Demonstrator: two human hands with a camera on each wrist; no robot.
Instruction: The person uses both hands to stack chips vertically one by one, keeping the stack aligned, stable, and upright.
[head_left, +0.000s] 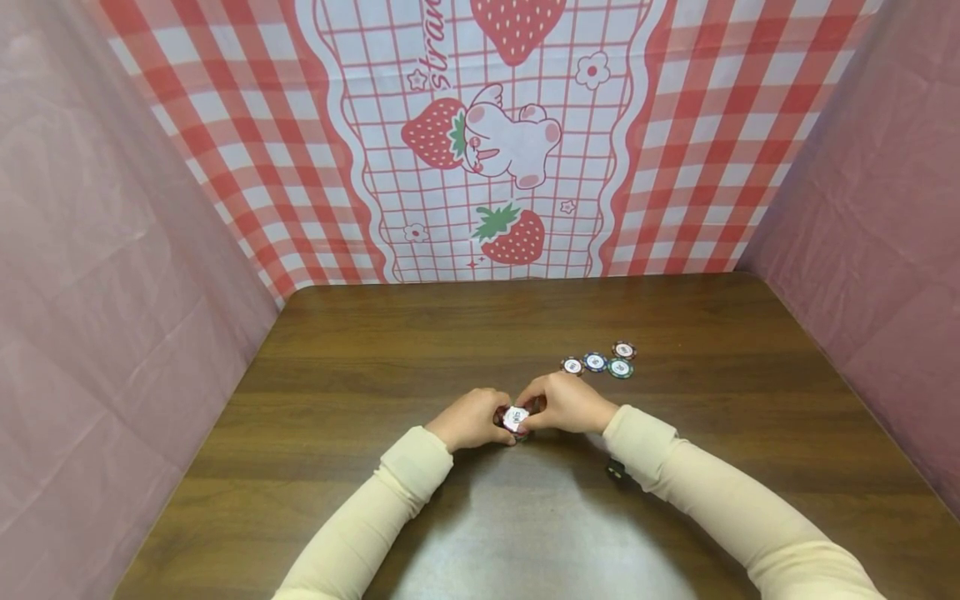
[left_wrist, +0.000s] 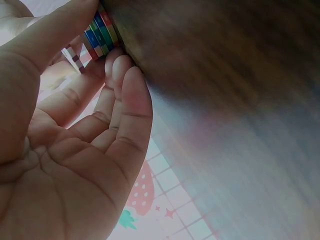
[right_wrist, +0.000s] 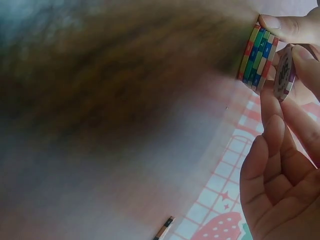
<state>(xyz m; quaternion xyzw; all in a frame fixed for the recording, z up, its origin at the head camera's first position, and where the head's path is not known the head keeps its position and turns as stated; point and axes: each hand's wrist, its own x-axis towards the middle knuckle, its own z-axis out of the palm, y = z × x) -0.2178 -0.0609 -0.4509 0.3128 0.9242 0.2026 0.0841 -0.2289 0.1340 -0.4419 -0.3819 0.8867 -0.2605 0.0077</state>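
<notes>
Near the middle of the wooden table, my left hand (head_left: 472,418) holds a short stack of poker chips (right_wrist: 257,57), thumb on one side and fingers on the other. Red, green, blue and tan edges show on the stack in both wrist views. My right hand (head_left: 567,403) pinches a single white-faced poker chip (head_left: 514,418) between thumb and fingertips. In the right wrist view that chip is tilted, with a gap between it and the top of the stack. From the head view, it covers most of the stack.
Several loose poker chips lie flat beyond my right hand, among them a blue one (head_left: 596,362), a green one (head_left: 620,367) and a dark one (head_left: 624,349). A strawberry-print checked cloth (head_left: 517,150) hangs behind the table (head_left: 360,350). Pink cloth (head_left: 112,275) flanks both sides.
</notes>
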